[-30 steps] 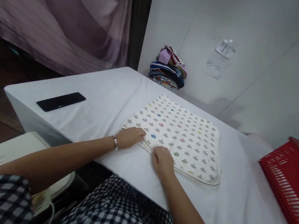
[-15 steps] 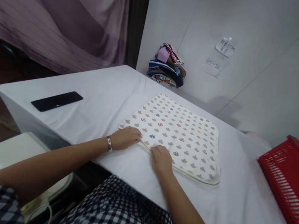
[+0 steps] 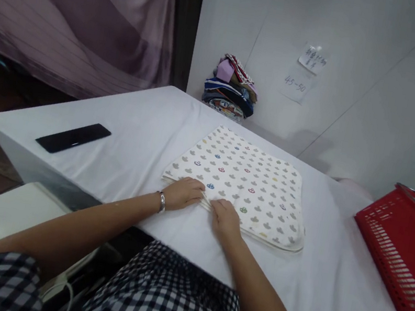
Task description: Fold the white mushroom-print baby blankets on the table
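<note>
Both hands (image 3: 205, 205) press the folded cloth's (image 3: 245, 183) near edge, lying flat.

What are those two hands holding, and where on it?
Both the left hand and right hand rest on the patterned cloth at its near edge, fingers seemingly pinching the layers there.

Cloth (image 3: 245, 183) between phone (image 3: 72, 137) (left), basket (image 3: 406, 252)
</note>
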### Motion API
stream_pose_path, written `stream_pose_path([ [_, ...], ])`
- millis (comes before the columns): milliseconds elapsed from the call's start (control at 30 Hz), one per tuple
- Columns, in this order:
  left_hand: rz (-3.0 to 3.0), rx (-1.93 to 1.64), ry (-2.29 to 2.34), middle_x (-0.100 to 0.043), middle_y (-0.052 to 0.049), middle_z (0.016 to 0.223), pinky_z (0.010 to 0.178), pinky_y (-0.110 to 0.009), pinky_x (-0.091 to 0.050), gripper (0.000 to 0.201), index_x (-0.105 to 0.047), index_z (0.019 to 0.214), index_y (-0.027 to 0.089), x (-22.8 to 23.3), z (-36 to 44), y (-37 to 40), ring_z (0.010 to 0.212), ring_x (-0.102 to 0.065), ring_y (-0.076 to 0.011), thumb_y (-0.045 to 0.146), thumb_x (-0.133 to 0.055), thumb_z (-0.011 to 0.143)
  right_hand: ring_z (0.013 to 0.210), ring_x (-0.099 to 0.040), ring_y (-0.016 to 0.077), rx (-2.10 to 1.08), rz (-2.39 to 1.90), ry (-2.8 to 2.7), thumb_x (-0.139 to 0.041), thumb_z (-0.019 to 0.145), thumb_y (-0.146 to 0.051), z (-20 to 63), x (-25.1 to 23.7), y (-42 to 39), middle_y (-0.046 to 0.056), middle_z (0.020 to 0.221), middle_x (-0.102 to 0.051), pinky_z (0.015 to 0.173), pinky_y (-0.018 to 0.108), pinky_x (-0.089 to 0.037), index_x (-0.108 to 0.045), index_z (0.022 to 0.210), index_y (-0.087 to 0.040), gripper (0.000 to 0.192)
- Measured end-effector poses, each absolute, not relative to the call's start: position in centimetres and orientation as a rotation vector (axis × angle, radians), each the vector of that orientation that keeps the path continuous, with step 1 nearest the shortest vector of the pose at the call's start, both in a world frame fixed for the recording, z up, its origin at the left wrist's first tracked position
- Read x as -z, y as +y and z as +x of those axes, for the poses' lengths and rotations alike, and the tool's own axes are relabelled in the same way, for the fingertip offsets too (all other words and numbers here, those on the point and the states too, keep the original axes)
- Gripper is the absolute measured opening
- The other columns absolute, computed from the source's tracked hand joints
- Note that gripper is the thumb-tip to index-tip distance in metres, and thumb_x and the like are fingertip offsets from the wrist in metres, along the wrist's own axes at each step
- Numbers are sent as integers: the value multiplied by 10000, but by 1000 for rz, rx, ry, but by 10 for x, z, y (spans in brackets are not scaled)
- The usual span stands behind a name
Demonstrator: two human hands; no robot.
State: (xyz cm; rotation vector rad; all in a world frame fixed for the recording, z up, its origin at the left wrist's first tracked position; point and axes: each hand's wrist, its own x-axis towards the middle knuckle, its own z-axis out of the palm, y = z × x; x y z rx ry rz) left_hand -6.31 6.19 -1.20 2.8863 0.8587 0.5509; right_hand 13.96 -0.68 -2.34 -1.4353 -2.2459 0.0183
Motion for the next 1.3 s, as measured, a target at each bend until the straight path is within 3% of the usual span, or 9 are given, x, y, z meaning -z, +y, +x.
stream_pose_path([
  [267, 3041, -509, 776, -575, -50, 1117, 888, -342, -352, 249, -613, 825, 171, 15, -37, 58, 1020, -478, -179, 212, -375, 884, 879, -508, 178, -92, -1461, -2174, -415, 855, -138, 158, 18, -19, 63, 923, -610, 799, 291, -430, -612, 1048, -191, 281],
  [700, 2961, -679, 722, -605, -41, 928, 820, -316, -371, 195, -567, 889, 172, 10, -40, 50, 878, -509, -152, 213, -377, 881, 901, -490, 193, 0, -1439, -2228, -447, 838, -169, 155, 21, -20, 70, 966, -592, 797, 318, -410, -566, 1132, -190, 318],
  [967, 3040, -489, 791, -601, -31, 783, 751, -313, -376, 186, -554, 824, 167, 11, -35, 50, 774, -522, -157, 210, -381, 876, 879, -487, 197, 103, -1519, -2255, -410, 867, -138, 152, 28, -16, 75, 922, -600, 776, 316, -405, -604, 1051, -184, 272],
  [1300, 3065, -544, 885, -633, -35, 949, 798, -318, -388, 231, -566, 1009, 167, 14, -57, 52, 881, -538, -165, 106, -425, 835, 879, -490, 192, 122, -1483, -2249, -414, 842, -98, 153, 30, -18, 76, 923, -596, 762, 306, -405, -612, 1012, -184, 275],
])
